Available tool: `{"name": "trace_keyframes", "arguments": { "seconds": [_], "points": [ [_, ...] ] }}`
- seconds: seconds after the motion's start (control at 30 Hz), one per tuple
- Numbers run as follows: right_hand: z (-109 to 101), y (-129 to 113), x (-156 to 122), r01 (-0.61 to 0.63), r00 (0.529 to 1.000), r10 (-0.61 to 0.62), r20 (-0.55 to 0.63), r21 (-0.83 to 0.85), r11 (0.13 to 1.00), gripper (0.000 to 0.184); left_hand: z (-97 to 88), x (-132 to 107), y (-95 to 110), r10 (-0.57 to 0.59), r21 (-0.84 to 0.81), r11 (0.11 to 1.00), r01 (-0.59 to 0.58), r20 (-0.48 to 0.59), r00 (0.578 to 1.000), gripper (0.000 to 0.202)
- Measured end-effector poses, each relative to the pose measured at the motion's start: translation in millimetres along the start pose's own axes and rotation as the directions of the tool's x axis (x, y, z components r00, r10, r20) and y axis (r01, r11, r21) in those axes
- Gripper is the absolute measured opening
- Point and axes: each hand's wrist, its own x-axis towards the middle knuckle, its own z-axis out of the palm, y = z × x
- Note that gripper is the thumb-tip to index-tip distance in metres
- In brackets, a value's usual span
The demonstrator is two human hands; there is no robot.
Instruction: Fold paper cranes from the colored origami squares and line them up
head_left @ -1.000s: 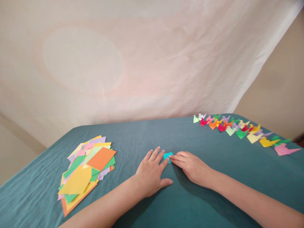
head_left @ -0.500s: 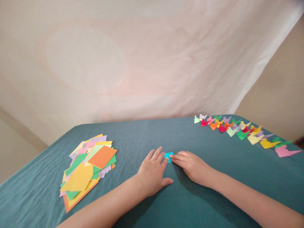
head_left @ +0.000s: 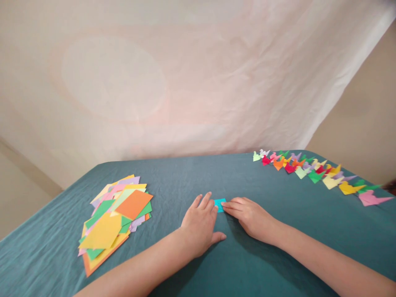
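Observation:
A small turquoise folded paper lies on the teal tablecloth in front of me. My left hand rests flat, palm down, its fingertips pressing on the paper's left side. My right hand lies beside it, fingertips pressing the paper's right edge. Most of the paper is hidden under the fingers.
A loose pile of coloured paper squares lies at the left, an orange sheet on top. A row of several folded paper cranes in many colours runs along the right edge. A pale cloth backdrop hangs behind the table.
Both hands stay pressed on the turquoise paper. Only the camera has shifted slightly.

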Motion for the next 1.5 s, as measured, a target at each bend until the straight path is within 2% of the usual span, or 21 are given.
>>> {"name": "trace_keyframes", "arguments": {
  "seconds": [0.13,0.23,0.33,0.4,0.5,0.63,0.73,0.97,1.1,1.5],
  "points": [
    [-0.7,-0.3,0.0,0.0,1.0,0.0,0.009,0.0,1.0,0.041,-0.5,-2.2,-0.4,-0.011,-0.02,1.0,0.011,-0.01,1.0,0.066],
    [-1.1,-0.6,0.2,0.003,1.0,-0.003,0.01,-0.004,1.0,0.04,-2.0,-4.3,-10.6,0.014,-0.084,0.996,-0.017,-0.042,0.999,0.063],
    [0.1,-0.4,0.2,0.001,1.0,-0.001,0.0,-0.011,1.0,0.038,-2.2,-1.6,-28.1,0.063,-0.201,0.977,-0.072,-0.051,0.997,0.045],
    [1.6,0.1,-0.1,0.002,1.0,-0.002,-0.006,-0.015,1.0,0.037,-0.2,3.3,-38.0,0.054,-0.29,0.954,-0.069,-0.06,0.997,0.028],
    [3.5,0.7,-1.0,0.005,1.0,-0.005,-0.01,-0.02,1.0,0.036,6.2,10.3,-41.6,0.054,-0.345,0.933,-0.1,-0.14,0.989,0.032],
    [2.7,-0.5,-1.0,-0.009,1.0,0.009,0.004,-0.018,1.0,0.035,17.1,11.2,-29.8,0.103,-0.269,0.949,-0.165,-0.231,0.968,0.035],
    [1.0,-1.4,0.3,-0.013,1.0,0.013,-0.003,-0.014,1.0,0.035,23.1,8.2,-22.9,0.116,-0.189,0.969,-0.161,-0.228,0.967,0.036],
    [2.9,0.9,0.0,-0.003,1.0,0.002,-0.031,-0.025,1.0,0.027,25.3,6.1,-21.7,0.111,-0.08,0.988,-0.129,-0.197,0.974,0.037],
    [3.4,1.7,-1.5,-0.011,1.0,0.01,-0.024,-0.039,0.999,0.025,23.8,5.9,-20.7,0.104,-0.075,0.99,-0.12,-0.198,0.975,0.037],
    [9.4,4.9,-3.5,0.007,0.993,-0.002,-0.121,0.036,0.999,0.027,28.3,21.1,-27.1,0.142,-0.147,0.973,-0.176,-0.213,0.967,0.026]
  ]
}}
